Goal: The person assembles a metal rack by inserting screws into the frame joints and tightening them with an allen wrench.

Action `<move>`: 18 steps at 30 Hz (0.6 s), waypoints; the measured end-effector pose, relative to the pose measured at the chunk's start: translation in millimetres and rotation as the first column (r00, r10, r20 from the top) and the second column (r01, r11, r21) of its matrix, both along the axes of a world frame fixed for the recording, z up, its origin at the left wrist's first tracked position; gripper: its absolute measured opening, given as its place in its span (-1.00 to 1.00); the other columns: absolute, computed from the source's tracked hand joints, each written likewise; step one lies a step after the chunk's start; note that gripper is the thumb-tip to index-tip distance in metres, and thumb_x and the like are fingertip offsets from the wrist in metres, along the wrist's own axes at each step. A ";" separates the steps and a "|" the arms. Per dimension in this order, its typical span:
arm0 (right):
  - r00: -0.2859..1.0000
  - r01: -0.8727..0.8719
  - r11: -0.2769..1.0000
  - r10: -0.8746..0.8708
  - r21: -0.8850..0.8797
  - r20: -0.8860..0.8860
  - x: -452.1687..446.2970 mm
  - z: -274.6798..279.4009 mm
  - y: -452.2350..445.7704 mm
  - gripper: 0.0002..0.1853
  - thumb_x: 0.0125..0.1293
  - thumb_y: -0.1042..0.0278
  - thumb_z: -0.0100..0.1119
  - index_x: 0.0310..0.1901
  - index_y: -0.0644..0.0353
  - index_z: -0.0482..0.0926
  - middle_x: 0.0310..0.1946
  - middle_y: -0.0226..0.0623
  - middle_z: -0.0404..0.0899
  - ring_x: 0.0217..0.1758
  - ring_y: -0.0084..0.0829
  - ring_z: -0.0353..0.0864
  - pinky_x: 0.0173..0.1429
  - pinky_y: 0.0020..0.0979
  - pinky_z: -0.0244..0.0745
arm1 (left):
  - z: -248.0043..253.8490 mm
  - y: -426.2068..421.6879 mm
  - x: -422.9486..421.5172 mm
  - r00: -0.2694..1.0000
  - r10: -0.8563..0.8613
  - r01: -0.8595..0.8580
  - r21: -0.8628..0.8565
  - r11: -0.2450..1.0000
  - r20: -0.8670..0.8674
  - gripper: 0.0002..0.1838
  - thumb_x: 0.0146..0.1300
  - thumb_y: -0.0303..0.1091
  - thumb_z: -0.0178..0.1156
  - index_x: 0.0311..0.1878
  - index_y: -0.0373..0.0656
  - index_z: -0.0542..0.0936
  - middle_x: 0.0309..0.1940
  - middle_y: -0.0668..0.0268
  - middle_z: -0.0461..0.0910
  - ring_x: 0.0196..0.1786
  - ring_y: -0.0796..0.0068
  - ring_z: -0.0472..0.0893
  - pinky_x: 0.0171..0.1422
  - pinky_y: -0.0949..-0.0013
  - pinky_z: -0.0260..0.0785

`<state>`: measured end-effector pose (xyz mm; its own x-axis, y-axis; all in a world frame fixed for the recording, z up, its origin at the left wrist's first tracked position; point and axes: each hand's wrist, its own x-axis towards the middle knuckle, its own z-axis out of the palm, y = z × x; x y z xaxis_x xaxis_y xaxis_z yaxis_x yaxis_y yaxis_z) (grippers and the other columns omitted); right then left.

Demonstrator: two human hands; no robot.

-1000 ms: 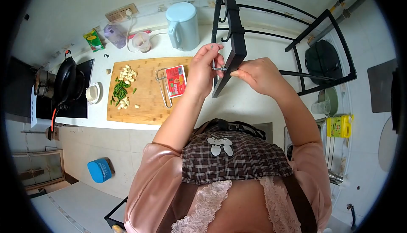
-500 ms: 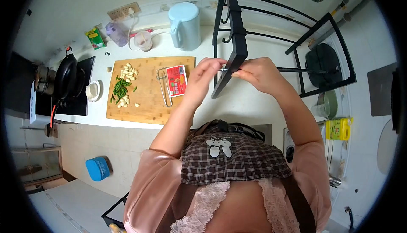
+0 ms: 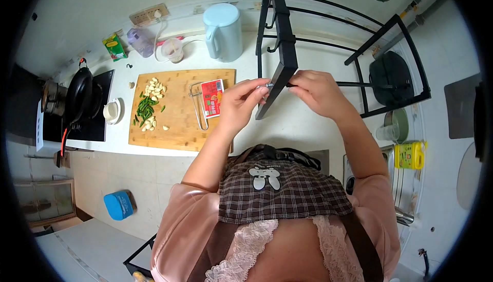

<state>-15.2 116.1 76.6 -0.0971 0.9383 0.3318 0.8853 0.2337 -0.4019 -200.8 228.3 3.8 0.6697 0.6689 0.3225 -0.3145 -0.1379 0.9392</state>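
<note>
The black metal rack (image 3: 284, 30) stands on the white counter, its flat upright bar between my two hands. On the left side of that bar, my left hand (image 3: 239, 106) pinches a small silver screw (image 3: 266, 85) that points at the bar. My right hand (image 3: 317, 93) is on the other side, its fingers closed around the near end of a thin black crossbar (image 3: 354, 83) level with the screw. The fingers partly hide that end, so I cannot tell whether it touches the upright.
Left of the rack, a wooden cutting board (image 3: 179, 133) holds garlic cloves (image 3: 156, 88), cut green peppers (image 3: 146, 108) and a red-labelled pack (image 3: 211, 99). A light-blue pitcher (image 3: 228, 30) stands behind. Further left is a black pan (image 3: 78, 94). A yellow bottle (image 3: 408, 155) stands right.
My left fingers have shifted from stretched beside the bar to a tighter pinch on the screw. My right hand has eased slightly away from the bar, showing a dark end there.
</note>
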 end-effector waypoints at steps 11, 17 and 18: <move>0.942 0.134 0.990 -0.116 0.037 -0.314 -16.9 -23.5 1.8 -0.72 0.26 0.32 0.14 -0.02 0.21 0.55 -0.45 -0.21 0.59 -0.50 -0.35 0.54 -0.37 -0.40 0.42 | 0.7 4.6 -3.5 0.994 -0.107 0.107 -0.106 0.989 0.002 -0.77 0.35 -0.43 0.09 0.01 -0.28 0.54 -0.24 0.31 0.55 -0.38 0.66 0.56 -0.40 0.62 0.33; 0.949 0.142 0.990 -0.141 -0.015 -0.283 -18.4 -33.3 -2.7 -0.70 0.30 0.36 0.07 0.04 0.22 0.52 -0.44 -0.22 0.60 -0.47 -0.33 0.56 -0.31 -0.40 0.44 | -9.1 2.7 -8.3 0.999 0.050 -0.049 -0.073 0.996 0.009 -0.79 0.38 -0.41 0.05 0.00 -0.26 0.53 -0.24 0.29 0.57 -0.38 0.61 0.56 -0.41 0.60 0.35; 0.926 0.134 0.991 -0.129 -0.011 -0.356 -17.5 -38.5 -2.7 -0.69 0.32 0.36 0.03 0.06 0.24 0.51 -0.43 -0.22 0.61 -0.43 -0.31 0.58 -0.27 -0.40 0.46 | -12.7 3.3 -8.9 0.997 0.050 -0.044 -0.097 0.994 0.059 -0.79 0.37 -0.41 0.05 0.00 -0.26 0.53 -0.24 0.29 0.57 -0.38 0.62 0.56 -0.40 0.60 0.35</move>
